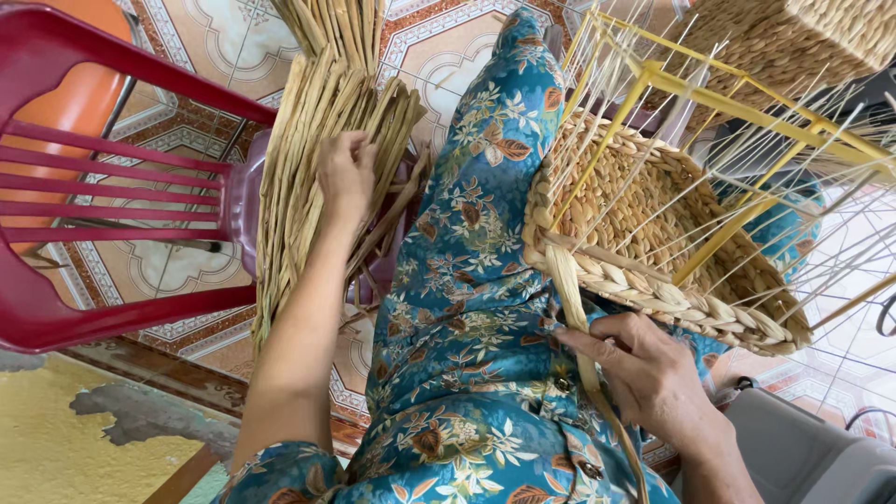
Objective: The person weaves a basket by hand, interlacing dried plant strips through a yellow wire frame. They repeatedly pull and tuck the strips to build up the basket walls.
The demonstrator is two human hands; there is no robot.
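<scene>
Head view: at far left a red plastic chair stands on patterned floor tiles. Left of centre, the left hand curls its fingers into a bundle of dried reed strands, whose long axis runs from top centre down toward lower left. At right, the half-woven basket on a yellow wire frame rests on the lap, opening facing up-right. The right hand pinches a flat strand hanging from its rim.
</scene>
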